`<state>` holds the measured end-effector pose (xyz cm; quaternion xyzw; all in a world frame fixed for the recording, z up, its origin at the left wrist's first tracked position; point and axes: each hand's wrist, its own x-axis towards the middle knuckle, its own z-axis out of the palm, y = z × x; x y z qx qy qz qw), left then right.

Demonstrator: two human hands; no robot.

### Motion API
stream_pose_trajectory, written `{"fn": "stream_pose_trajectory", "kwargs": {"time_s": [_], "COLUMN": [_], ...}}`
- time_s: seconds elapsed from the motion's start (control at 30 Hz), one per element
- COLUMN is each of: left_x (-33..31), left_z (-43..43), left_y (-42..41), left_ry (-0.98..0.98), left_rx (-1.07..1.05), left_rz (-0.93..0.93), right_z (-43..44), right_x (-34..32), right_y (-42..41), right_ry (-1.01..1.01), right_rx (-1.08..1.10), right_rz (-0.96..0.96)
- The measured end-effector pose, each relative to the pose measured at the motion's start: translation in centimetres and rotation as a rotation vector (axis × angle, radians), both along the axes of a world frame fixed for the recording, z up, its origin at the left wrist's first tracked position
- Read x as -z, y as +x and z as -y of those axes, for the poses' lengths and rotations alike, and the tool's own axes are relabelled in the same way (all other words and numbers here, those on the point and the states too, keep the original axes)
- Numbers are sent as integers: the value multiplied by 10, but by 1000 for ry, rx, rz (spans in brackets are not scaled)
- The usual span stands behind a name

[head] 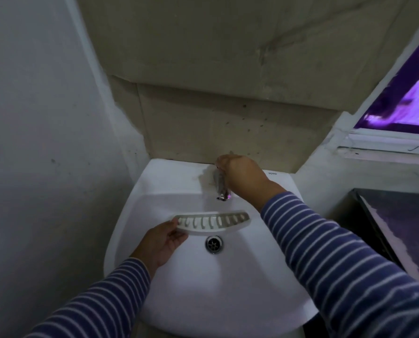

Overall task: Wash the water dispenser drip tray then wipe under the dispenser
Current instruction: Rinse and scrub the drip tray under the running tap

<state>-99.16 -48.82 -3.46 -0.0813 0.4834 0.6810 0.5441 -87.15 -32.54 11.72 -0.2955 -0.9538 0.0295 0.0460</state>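
The drip tray (214, 222) is a long, curved white piece with a grey slotted grille. It hangs level over the bowl of a white sink (169, 181), just above the drain (214, 244). My left hand (161, 242) grips the tray's left end. My right hand (241, 175) is closed over the top of the chrome tap (221, 189) at the back of the sink. I see no water running from the spout.
A grey wall stands close on the left, a beige tiled wall behind the sink. A window (403, 93) with a white frame is at the upper right. A dark counter edge (384, 230) borders the sink on the right.
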Motion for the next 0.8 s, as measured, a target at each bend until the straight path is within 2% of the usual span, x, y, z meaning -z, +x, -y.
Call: {"fn": "stream_pose_trajectory", "kwargs": {"time_s": [0.27,0.3,0.37,0.43,0.47,0.5,0.53,0.63,0.67,0.8], "left_x": [-2,-2,-2,-2,-2,-2,-2,-2,-2,-6], "left_z": [-5,-5,-7,-8,-8,-9,-10,-14,-15,-21], "left_y": [1,1,1,1,1,1,2,5,5,9], "left_ry": [-6,-7,-11,-15,-15,-13,-14,-40,-47,-52], "left_rx": [18,20,24,23,21,20,23,52,60,94], "left_rz": [-17,-17,-14,-9,-5,-1,1,-23,-33,-71], "right_z": [-6,-8,-7,3,12,22,32,43,43,33], "right_x": [-5,-2,7,29,46,65,83,126,130,122], "right_y": [-2,0,10,29,40,49,56,59,57,54], "right_ry": [-9,-44,-197,-365,-399,-414,-420,-327,-292,-201], "right_rx": [-11,-28,29,273,405,483,484,280,265,319], "right_rz": [-23,-89,-343,-647,-719,-703,-605,-85,20,78]}}
